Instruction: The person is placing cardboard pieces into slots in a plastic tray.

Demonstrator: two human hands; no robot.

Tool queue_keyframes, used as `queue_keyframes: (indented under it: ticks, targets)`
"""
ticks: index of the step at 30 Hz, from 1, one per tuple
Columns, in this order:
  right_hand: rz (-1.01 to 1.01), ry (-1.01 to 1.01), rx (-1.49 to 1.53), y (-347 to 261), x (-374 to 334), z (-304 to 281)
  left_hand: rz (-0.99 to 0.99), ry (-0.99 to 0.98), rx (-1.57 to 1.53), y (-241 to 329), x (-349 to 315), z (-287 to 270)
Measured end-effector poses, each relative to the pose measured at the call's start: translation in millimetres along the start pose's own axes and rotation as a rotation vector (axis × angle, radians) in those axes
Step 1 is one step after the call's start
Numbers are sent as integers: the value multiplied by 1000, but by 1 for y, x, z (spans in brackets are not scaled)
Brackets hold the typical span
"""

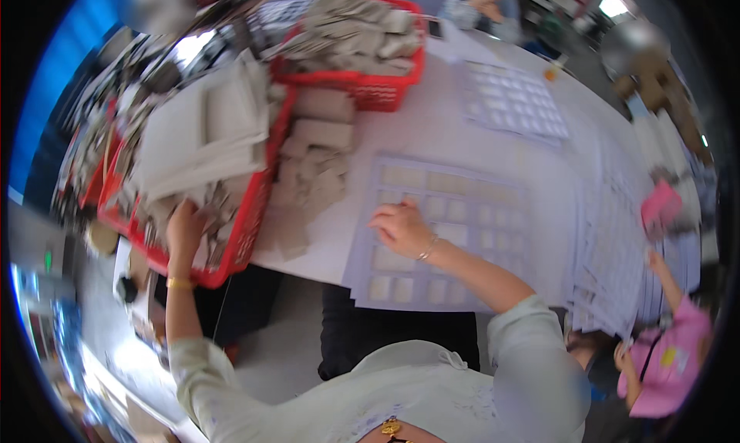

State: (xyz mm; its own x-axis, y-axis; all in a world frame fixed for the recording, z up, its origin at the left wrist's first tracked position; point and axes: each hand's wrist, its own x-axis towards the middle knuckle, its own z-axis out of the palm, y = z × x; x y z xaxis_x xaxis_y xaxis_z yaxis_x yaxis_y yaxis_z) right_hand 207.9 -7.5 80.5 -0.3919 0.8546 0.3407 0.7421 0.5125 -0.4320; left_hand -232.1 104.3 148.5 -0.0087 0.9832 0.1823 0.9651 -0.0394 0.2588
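Note:
My left hand (186, 229) reaches into a red plastic basket (245, 239) on the left. It is among loose grey-beige card pieces (220, 212), which partly hide its fingers. Stacked large card sheets (177, 139) lie over the basket just beyond it. My right hand (402, 227) is above a pale lilac sheet (361, 262) with rows of whitish rectangles. Its fingers are curled in, and whether they hold a small piece cannot be made out.
A second red basket (385, 96) heaped with card pieces stands at the back. Loose card stacks (316, 173) lie between the baskets and my sheet. Another gridded sheet (516, 104) is at the far right, with layered sheets (609, 250) nearer. A person in pink (674, 358) is at the right.

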Motion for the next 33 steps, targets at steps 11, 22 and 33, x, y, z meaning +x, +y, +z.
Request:
queue_keyframes:
  ticks: [11, 22, 33]
  targets:
    - [19, 127, 369, -22, -21, -15, 256, 365, -628, 92, -77, -23]
    - [262, 115, 1055, -48, -44, -51, 154, -328, -1382, 261, -153, 74]
    - [589, 258, 1160, -40, -96, -39, -31, -431, -1423, 290, -186, 101]
